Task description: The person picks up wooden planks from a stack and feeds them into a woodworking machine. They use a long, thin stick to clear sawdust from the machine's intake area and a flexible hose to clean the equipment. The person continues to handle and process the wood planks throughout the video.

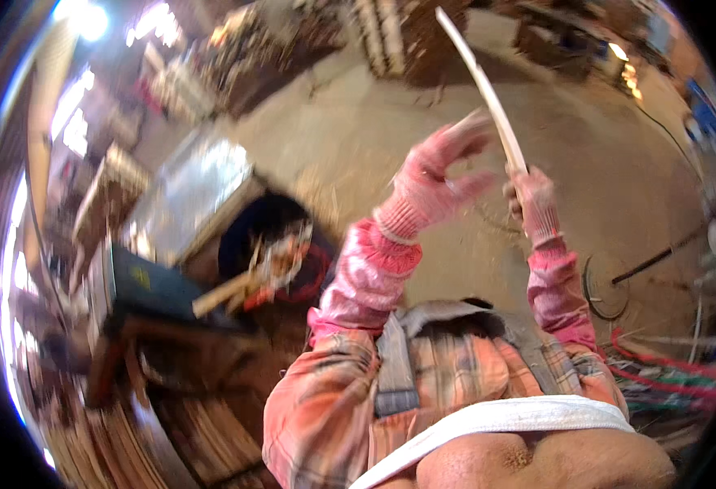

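Note:
A long, narrow, pale wooden strip slants up and away in front of me, its far end rising to the top of the view. Near its lower end, my right hand, in a pink knitted glove, is closed round it. Just left of the strip, my left hand, gloved alike, has its thumb and fingers apart. Motion blurs its fingertips close to the strip, so I cannot tell whether they touch it. Both forearms wear shiny pink sleeve covers over a plaid shirt.
On the left stands a box with a shiny metal top. Beside it, a dark round bin holds wood offcuts. A blue-green cabinet and stacked boards are nearer. Red and green cables lie at right.

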